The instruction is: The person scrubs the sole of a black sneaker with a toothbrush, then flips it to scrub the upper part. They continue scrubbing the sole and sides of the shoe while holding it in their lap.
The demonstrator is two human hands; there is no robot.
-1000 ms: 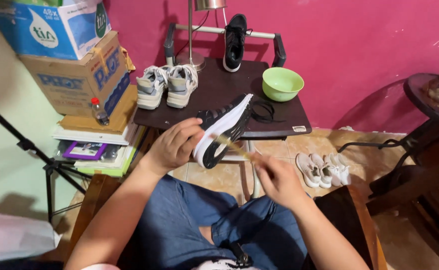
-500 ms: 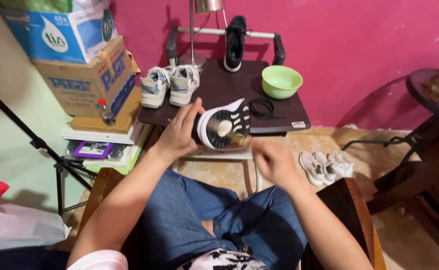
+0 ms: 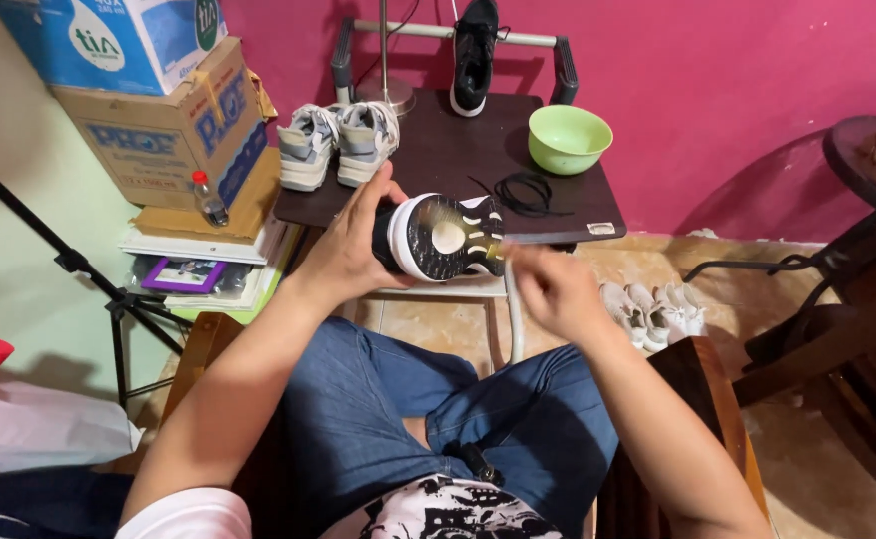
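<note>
The left hand [image 3: 353, 250] has its grip wrapped around a black shoe with a white-rimmed sole [image 3: 443, 238], thumb up over the top edge and fingers curled behind it, so the shoe is held in the air with its sole turned toward the camera, above the near edge of the dark counter [image 3: 438, 160]. Just to the right of that grip, the right hand [image 3: 548, 289] is pressed together in a loose fist right beside the toe end of the shoe; the hand is blurred, and whether it pinches anything cannot be told. Beyond the left grip, farther out on the counter, stands a pair of grey and white sneakers [image 3: 338, 143], side by side with heels toward the person. Beyond the right grip lies a coil of black lace [image 3: 525, 192] on the counter top, and past that a light green bowl [image 3: 570, 138]. At the far edge a second black shoe [image 3: 476, 50] stands upright against the counter's rail. Well to the left of the left grip, cardboard boxes [image 3: 173, 130] are stacked on books and papers, with a small clear bottle with a red cap [image 3: 208, 198] standing beside them. To the right of the right grip and lower, a pair of white shoes [image 3: 652, 309] lies on the tiled floor [image 3: 438, 324]. Below both grips are the person's knees in blue jeans [image 3: 428, 409].
</note>
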